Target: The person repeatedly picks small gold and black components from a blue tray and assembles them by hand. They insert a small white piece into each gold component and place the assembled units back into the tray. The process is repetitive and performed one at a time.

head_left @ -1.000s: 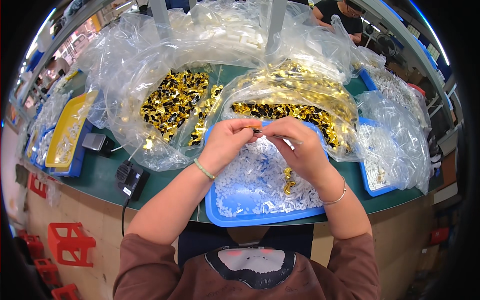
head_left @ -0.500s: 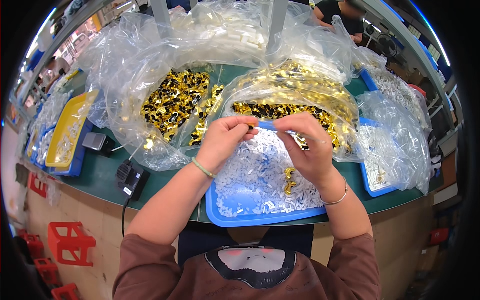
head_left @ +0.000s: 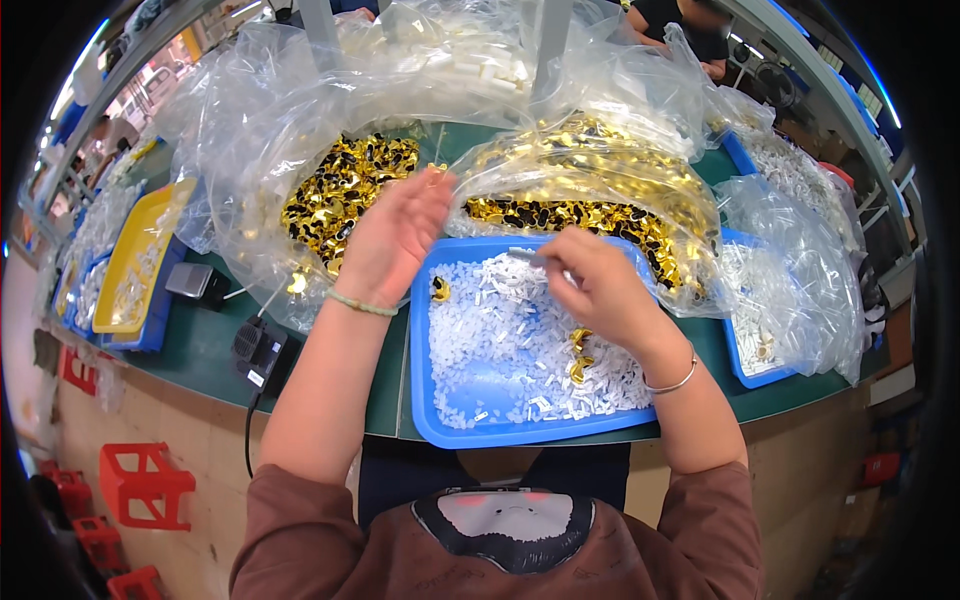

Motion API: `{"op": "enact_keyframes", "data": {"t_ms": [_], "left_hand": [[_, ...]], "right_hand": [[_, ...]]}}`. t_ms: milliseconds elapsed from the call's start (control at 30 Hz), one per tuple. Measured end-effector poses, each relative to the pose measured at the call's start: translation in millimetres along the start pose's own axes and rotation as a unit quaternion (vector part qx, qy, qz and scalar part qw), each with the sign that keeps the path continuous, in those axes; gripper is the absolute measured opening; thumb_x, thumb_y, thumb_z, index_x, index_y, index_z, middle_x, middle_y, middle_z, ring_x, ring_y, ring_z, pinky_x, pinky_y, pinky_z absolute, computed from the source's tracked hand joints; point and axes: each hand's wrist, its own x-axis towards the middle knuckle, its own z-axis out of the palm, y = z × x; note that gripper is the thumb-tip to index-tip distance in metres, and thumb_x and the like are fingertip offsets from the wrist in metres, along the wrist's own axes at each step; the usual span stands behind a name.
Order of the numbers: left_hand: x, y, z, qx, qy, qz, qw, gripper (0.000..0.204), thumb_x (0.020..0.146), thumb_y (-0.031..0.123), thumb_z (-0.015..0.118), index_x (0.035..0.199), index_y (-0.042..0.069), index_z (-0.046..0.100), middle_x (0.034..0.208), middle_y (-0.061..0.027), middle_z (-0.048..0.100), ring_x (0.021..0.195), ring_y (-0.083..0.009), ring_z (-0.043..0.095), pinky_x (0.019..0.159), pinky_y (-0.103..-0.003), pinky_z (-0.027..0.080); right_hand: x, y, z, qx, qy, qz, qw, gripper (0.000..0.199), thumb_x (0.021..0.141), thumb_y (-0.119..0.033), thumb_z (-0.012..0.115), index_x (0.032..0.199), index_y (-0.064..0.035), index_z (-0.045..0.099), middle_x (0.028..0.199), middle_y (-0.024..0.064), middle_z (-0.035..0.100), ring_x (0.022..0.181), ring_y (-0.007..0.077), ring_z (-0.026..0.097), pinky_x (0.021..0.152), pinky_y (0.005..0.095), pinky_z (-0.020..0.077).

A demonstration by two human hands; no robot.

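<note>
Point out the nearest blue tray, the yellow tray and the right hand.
Nearest blue tray [head_left: 510, 437], head view: its front rim.
Yellow tray [head_left: 128, 256], head view: its left side.
Right hand [head_left: 606, 284], head view: middle of its back.

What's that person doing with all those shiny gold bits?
The person's right hand is holding a slim grey tool above a blue tray of small white pieces. The left hand is open near a pile of gold and black pieces; I can't tell whether it touches any. A few gold pieces lie in the tray.
</note>
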Motion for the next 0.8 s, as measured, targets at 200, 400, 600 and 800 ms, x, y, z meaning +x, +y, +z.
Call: {"op": "enact_keyframes", "data": {"t_ms": [200, 400, 600, 800], "left_hand": [[-34, -6, 43, 0.615, -0.174, 0.049, 0.767, 0.024, 0.079, 0.015, 0.072, 0.101, 0.005, 0.07, 0.091, -0.0085, 0.069, 0.082, -0.0204, 0.065, 0.076, -0.031, 0.052], [-44, 9, 27, 0.761, -0.192, 0.077, 0.615, 0.031, 0.071, 0.011, 0.078, 0.1, 0.004, 0.071, 0.093, -0.0093, 0.065, 0.087, -0.0218, 0.062, 0.075, -0.032, 0.05], [-40, 11, 23, 0.739, -0.201, -0.021, 0.642, 0.028, 0.072, 0.011, 0.077, 0.099, 0.003, 0.073, 0.094, -0.0117, 0.069, 0.083, -0.0237, 0.066, 0.073, -0.034, 0.051], [-37, 9, 26, 0.737, -0.202, 0.016, 0.645, 0.021, 0.076, 0.008, 0.072, 0.096, 0.001, 0.073, 0.088, -0.0127, 0.072, 0.079, -0.0255, 0.067, 0.073, -0.033, 0.052]], "right_hand": [[-5, 6, 0, -0.011, -0.107, 0.003, 0.994, 0.015, 0.079, -0.007, 0.069, 0.094, -0.0038, 0.068, 0.086, 0.0118, 0.063, 0.08, 0.0316, 0.063, 0.071, 0.0408, 0.0501], [-4, 10, 6, 0.005, -0.112, -0.003, 0.994, 0.021, 0.078, -0.011, 0.073, 0.098, -0.0073, 0.071, 0.087, 0.0101, 0.064, 0.082, 0.0309, 0.063, 0.071, 0.0401, 0.0505], [-3, 12, 13, -0.001, -0.116, -0.016, 0.993, 0.023, 0.076, -0.01, 0.076, 0.099, -0.009, 0.072, 0.086, 0.0084, 0.063, 0.079, 0.0272, 0.064, 0.07, 0.0367, 0.0512], [-4, 14, 15, -0.041, -0.116, -0.034, 0.992, 0.021, 0.076, -0.008, 0.076, 0.097, -0.0078, 0.073, 0.086, 0.0087, 0.064, 0.078, 0.0278, 0.064, 0.07, 0.0363, 0.0517]]}}
